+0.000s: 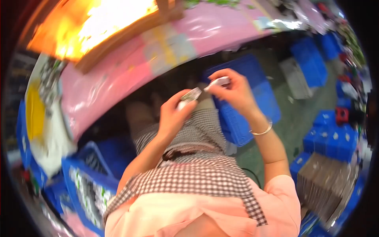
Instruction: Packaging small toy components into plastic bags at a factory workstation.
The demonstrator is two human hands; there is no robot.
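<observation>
Above my lap, my left hand (175, 110) pinches a small whitish piece with a clear, greenish sheen (192, 94); its exact kind is too blurred to tell. My right hand (236, 91), level with it and slightly higher, has thumb and fingers closed on a small white strip-like piece (218, 82). The tips of the two pieces come close together, and I cannot tell whether they touch. Below them lies the checked apron (189, 173) over my lap. A bracelet (261, 130) circles my right wrist.
A pink-covered table (114, 89) curves ahead, bearing a brightly glowing wooden-edged box (118, 35). Right of my knees sits a large blue bin (252, 106). Blue crates (75, 173) stand at my left. Blue boxes (329, 136) and stacked brown cardboard (325, 181) are at the right.
</observation>
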